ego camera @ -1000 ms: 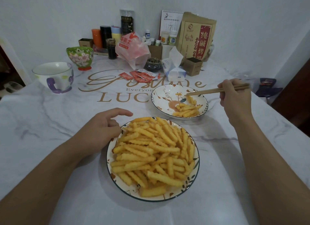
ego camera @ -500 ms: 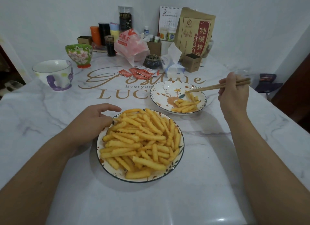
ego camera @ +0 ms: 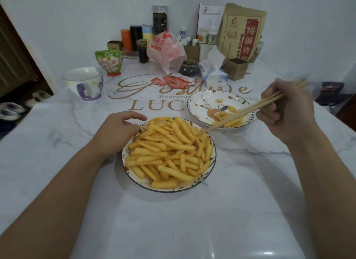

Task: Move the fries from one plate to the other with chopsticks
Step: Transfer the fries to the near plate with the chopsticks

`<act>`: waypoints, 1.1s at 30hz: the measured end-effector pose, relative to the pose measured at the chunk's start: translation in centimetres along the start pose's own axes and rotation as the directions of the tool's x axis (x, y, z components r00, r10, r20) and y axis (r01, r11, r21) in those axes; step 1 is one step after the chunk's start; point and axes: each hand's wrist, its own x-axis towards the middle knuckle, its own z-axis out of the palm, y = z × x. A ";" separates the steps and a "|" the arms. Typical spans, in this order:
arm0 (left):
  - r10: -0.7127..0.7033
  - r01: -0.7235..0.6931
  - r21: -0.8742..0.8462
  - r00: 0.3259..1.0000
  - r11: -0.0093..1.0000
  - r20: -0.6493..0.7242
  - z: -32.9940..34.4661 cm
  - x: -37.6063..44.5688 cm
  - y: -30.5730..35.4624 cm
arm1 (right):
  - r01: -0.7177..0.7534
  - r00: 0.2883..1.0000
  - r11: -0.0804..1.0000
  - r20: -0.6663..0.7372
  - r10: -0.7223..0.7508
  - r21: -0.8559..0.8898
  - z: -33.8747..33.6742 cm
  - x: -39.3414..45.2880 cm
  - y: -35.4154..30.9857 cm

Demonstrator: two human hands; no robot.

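On marble table, near plate piled w/ crinkle fries. L hand rests at its left rim, fingers loosely curled, holding nothing. R hand grips chopsticks; tips close together, at pile's far-right edge. Far plate holds a few fries.

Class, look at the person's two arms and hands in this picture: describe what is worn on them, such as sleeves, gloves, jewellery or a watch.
Nothing is worn on either. The left hand and right hand are bare, with no gloves or visible rings. Both forearms are uncovered as far as the picture's lower edge, so no sleeves, watch or bracelets show. Anything worn higher up the arms is out of view.
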 end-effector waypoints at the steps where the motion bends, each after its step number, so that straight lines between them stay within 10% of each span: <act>1: 0.001 0.000 0.009 1.000 1.000 -0.005 0.0 0.0 0.0 | -0.008 1.000 1.000 0.025 0.009 -0.019 0.2 -0.1 0.1; 10: 0.023 -0.027 0.125 0.999 0.992 0.028 -0.6 0.3 0.1 | 0.063 0.974 0.995 -0.220 -0.045 0.075 -0.5 0.5 0.4; 14: -0.003 0.008 0.168 0.999 0.986 -0.032 -1.7 0.5 -0.1 | 0.141 0.906 0.970 -0.369 -0.207 -0.197 -0.9 1.2 1.4; 20: -0.024 0.024 0.101 1.000 0.995 -0.003 -1.4 0.5 -1.0 | 0.128 0.888 0.822 -0.305 -0.344 -0.555 -0.1 2.4 3.4; 33: -0.101 0.094 -0.265 0.995 0.960 -0.012 1.4 0.7 -0.4 | 0.160 0.886 0.849 -0.306 -0.349 -0.504 -0.1 2.9 2.6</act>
